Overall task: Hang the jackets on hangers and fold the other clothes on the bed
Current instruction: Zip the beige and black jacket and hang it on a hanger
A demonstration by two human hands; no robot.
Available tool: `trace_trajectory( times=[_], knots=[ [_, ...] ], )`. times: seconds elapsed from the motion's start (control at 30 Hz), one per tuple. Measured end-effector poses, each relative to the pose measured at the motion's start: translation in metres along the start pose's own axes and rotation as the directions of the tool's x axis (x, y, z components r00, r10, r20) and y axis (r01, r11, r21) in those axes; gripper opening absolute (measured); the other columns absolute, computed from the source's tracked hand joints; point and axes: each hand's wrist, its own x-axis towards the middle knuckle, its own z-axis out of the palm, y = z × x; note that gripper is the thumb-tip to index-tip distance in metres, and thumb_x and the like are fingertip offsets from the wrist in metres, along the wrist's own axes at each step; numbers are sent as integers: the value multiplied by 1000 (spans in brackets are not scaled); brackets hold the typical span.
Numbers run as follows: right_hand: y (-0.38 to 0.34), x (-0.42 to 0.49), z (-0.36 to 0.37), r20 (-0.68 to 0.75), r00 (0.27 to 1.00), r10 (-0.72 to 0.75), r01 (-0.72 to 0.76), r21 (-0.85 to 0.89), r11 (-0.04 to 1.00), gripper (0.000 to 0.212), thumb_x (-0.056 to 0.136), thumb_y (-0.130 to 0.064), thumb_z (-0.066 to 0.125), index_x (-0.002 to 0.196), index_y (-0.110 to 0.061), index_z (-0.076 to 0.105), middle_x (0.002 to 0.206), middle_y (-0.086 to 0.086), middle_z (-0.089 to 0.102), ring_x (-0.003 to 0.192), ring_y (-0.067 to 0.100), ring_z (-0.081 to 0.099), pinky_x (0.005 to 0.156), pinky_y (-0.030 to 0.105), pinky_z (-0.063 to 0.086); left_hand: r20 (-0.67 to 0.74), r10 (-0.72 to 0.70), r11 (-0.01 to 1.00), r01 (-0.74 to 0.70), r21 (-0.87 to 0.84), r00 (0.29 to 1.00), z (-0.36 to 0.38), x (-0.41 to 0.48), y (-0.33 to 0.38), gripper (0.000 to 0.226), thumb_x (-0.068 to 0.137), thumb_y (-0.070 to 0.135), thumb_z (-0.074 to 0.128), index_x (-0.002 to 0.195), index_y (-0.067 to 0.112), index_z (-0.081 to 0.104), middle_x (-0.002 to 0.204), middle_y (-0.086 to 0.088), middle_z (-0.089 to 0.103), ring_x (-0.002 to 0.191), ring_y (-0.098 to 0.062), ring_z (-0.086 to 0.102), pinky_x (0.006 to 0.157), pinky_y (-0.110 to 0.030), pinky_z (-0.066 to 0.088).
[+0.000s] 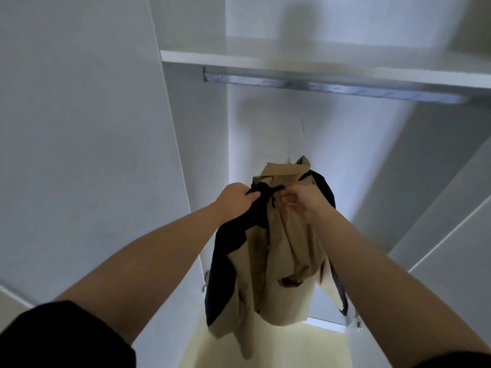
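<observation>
A tan jacket (276, 251) with a dark lining is held up inside an open white wardrobe. My left hand (233, 199) grips the dark front edge near the collar. My right hand (305, 200) pinches the black hanger (268, 189) bar at the collar. The hanger's thin metal hook (302, 126) rises blurred above the collar, below the metal rail (332, 87). The jacket hangs down between my forearms, clear of the wardrobe floor.
A white shelf (292, 59) sits just above the rail. White wardrobe walls close in left (79, 155) and right (438, 195). The pale wardrobe floor (292, 346) lies below the jacket. Door hinges show at the lower sides.
</observation>
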Motion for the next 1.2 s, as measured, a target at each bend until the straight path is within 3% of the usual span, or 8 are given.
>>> trace_trajectory(
  times=[0.17,0.4,0.5,0.63,0.7,0.87,1.07,1.2],
  knots=[
    [-28,51,40,65,998,22,-13,-132,991,15,94,-2,49,105,-2,59,78,10,54,66,18,50,58,28,42,-93,-44,997,38,-69,995,-30,51,-5,48,97,32,51,52,15,43,52,1,42,48,-11,42,49,-23,29],
    [-62,114,79,26,1000,-18,22,-155,988,10,96,-11,51,92,-3,56,75,10,53,66,20,52,71,34,52,-180,-46,991,23,-130,983,-71,123,-18,50,97,26,50,49,15,37,50,0,38,47,-12,39,47,-26,27],
    [-74,138,88,57,997,-54,66,-220,973,15,97,-15,52,85,-6,55,81,10,53,71,23,50,64,26,45,-203,-84,980,44,-192,976,-86,155,-24,48,97,26,49,53,13,37,54,-2,40,50,-15,41,50,-29,31],
    [-79,164,101,13,999,-45,47,-281,959,8,88,-11,52,81,-10,50,85,10,52,76,25,50,70,32,41,-250,-72,987,33,-157,966,-98,189,-34,47,99,26,45,55,12,37,54,-3,39,49,-15,39,38,-15,29],
    [-80,176,110,-2,999,-38,36,-276,960,1,86,-9,50,86,-8,52,91,13,55,82,25,52,72,33,42,-260,-80,988,42,-150,962,-100,203,-42,47,99,28,45,56,11,38,53,-3,39,49,-16,40,47,-24,34],
    [-74,198,126,-11,998,-69,64,-278,958,23,87,-8,53,103,5,61,90,13,57,82,24,53,69,31,43,-252,-130,981,88,-171,959,-99,226,-60,39,100,29,42,70,6,54,64,-2,50,70,-21,52,67,-29,38],
    [-66,214,137,-90,995,-34,10,-256,967,34,86,-8,52,111,12,60,86,12,56,79,23,53,68,32,42,-269,-200,974,162,-158,942,-82,239,-85,42,101,27,38,91,-5,64,77,-5,51,76,-18,49,67,-23,34],
    [-60,223,140,-127,991,-38,9,-224,975,34,86,-6,52,113,13,58,84,11,53,78,23,50,71,33,43,-294,-188,979,157,-127,937,-76,243,-95,42,102,29,37,84,0,62,69,2,47,72,-15,47,65,-25,32]
  ],
)
